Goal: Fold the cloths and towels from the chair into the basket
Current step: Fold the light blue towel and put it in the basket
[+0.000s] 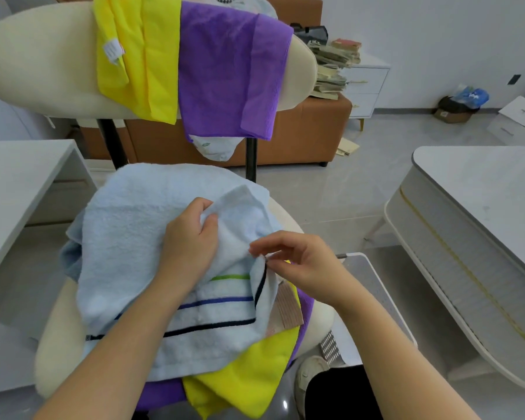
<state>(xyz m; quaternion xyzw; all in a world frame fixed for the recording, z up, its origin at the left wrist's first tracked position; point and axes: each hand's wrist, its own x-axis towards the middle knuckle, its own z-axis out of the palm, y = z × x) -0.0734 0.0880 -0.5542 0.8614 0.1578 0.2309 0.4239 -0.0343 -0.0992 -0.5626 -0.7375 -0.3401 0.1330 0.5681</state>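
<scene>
Head view: towel (128,237) covers chair (43,62); grey floor (346,192) around.

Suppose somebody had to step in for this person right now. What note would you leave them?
Left hand grips a bunched fold of the blue striped towel; right hand pinches its edge.
The towel lies on the chair seat over the lower yellow cloth and lower purple cloth.
The hanging yellow cloth and hanging purple cloth drape the backrest.
Done: nothing folded shows.
Left: fold this towel, then the rest.
</scene>
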